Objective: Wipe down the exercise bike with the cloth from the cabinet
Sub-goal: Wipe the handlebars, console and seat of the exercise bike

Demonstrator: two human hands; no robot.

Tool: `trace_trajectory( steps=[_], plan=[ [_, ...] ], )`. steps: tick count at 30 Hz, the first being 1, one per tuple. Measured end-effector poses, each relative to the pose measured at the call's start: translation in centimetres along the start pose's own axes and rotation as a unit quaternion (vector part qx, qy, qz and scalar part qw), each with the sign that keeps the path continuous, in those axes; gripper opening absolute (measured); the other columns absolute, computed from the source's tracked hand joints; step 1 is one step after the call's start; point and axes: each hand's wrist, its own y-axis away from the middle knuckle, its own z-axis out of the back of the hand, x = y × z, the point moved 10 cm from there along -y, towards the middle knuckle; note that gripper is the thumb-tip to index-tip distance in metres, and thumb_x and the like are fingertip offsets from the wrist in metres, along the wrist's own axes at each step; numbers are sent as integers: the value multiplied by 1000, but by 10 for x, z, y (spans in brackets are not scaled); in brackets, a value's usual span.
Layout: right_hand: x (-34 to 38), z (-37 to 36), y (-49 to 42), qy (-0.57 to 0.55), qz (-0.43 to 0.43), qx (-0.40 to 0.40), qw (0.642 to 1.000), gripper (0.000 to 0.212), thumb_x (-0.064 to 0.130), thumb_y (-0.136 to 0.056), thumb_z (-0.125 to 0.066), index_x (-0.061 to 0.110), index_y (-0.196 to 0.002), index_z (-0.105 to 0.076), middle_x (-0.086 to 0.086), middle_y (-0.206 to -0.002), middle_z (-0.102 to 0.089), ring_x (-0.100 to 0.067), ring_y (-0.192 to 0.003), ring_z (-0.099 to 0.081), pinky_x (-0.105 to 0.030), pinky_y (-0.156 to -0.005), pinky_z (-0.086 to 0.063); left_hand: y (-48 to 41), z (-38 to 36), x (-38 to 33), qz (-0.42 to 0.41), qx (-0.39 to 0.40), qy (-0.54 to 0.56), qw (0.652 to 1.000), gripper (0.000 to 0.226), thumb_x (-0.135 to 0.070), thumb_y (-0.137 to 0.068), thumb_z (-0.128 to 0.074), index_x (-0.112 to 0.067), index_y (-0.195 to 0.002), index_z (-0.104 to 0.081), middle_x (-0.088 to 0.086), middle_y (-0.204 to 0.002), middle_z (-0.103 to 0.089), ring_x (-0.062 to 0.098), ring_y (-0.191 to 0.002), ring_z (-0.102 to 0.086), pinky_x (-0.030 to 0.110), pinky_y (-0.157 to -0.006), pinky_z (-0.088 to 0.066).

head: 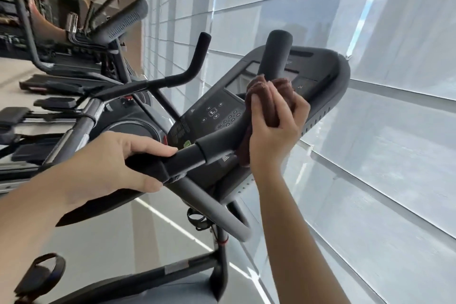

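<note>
A: While the head view sits tilted, log this: your right hand is wrapped around a dark reddish-brown terry cloth, fingers curled tight and clamping the cloth against the upright black foam handlebar grip of the black exercise bike.

B: Where exactly does the cloth sit?

A: At the base of that upright grip, directly in front of the bike's dark grey console panel. A fold of cloth hangs below your palm, down beside the horizontal bar.

B: And your left hand?

A: Your left hand grips the black horizontal handlebar section nearer to you. Thumb lies along the top, fingers curl under, closed on the bar. The two hands are apart, with the bar joint between them.

B: Console state?

A: Pale rectangular display blank, as far as can be read. Round buttons sit below it, left of your right hand. Labels too small to read.

B: Surroundings?

A: White pleated window blinds fill the right side behind the console. A second black machine with curved handles stands just beyond the bike, on the left. Glossy grey floor below. A strapped black pedal shows at lower left.
</note>
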Motion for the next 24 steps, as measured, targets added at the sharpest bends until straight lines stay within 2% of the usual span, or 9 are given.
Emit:
trace_trajectory(
  steps=[3,6,8,11,14,16,17,21,24],
  plan=[
    [7,-11,-53,6,22,66,998,30,17,-78,-70,15,-108,-67,-4,-112,-49,-8,-106,-52,-20,-101,-40,-2,3,4,5,-9,-15,1000,63,-24,-33,-85,-44,-91,-71,-7,-93,-74,12,-88,-68,21,-80,-53],
    [8,-14,-72,-37,17,72,997,30,17,-78,-69,14,-108,-68,-4,-112,-51,-2,-104,-53,-23,-101,-40,-1,1,5,11,-5,-19,1000,66,-38,-28,-81,-45,-93,-70,-9,-97,-73,13,-95,-67,32,-92,-47],
    [1,-9,-59,-59,2,53,997,33,16,-79,-68,19,-111,-65,-1,-113,-50,-5,-107,-52,-24,-101,-41,-1,1,4,14,-7,-18,1000,65,-36,-29,-83,-44,-93,-71,-8,-97,-73,14,-96,-66,32,-92,-47],
    [-19,-2,-9,-93,-51,27,994,36,16,-80,-67,25,-114,-60,3,-113,-50,-10,-110,-52,-24,-101,-41,-1,0,4,15,-10,-14,1000,61,-20,-37,-85,-41,-93,-72,-5,-97,-73,15,-95,-67,25,-86,-52],
    [-27,3,12,-111,-74,1,991,34,18,-78,-67,22,-112,-63,2,-111,-54,-6,-108,-54,-23,-98,-42,1,0,2,22,-9,-8,1000,65,-15,-35,-93,-40,-92,-73,-3,-96,-73,16,-94,-67,17,-83,-49],
    [-33,2,-13,-136,-95,11,986,31,17,-78,-67,15,-109,-66,-2,-110,-59,-6,-105,-56,-21,-95,-44,1,-2,1,22,-8,-6,1000,65,-13,-35,-92,-39,-92,-73,-5,-97,-73,15,-94,-67,20,-85,-49],
    [-35,0,-30,-146,-108,25,983,29,18,-78,-66,12,-107,-66,-7,-110,-62,-10,-105,-58,-25,-95,-46,1,-3,0,21,-9,-5,1000,62,-13,-37,-87,-40,-92,-72,-6,-97,-73,14,-95,-67,22,-86,-50],
    [-20,-12,-76,-144,-64,78,984,24,15,-80,-65,20,-103,-66,-15,-119,-60,-23,-116,-55,-37,-104,-41,2,-2,0,19,-16,-5,1000,58,-14,-40,-81,-41,-91,-72,-8,-97,-73,13,-94,-67,27,-87,-51],
    [-21,-11,-48,-139,-43,72,987,33,14,-80,-64,16,-113,-63,-6,-116,-57,-12,-114,-53,-25,-102,-41,3,-2,0,19,-19,-6,1000,58,-15,-40,-81,-41,-91,-72,-8,-97,-73,13,-94,-67,29,-89,-50]
  ],
)
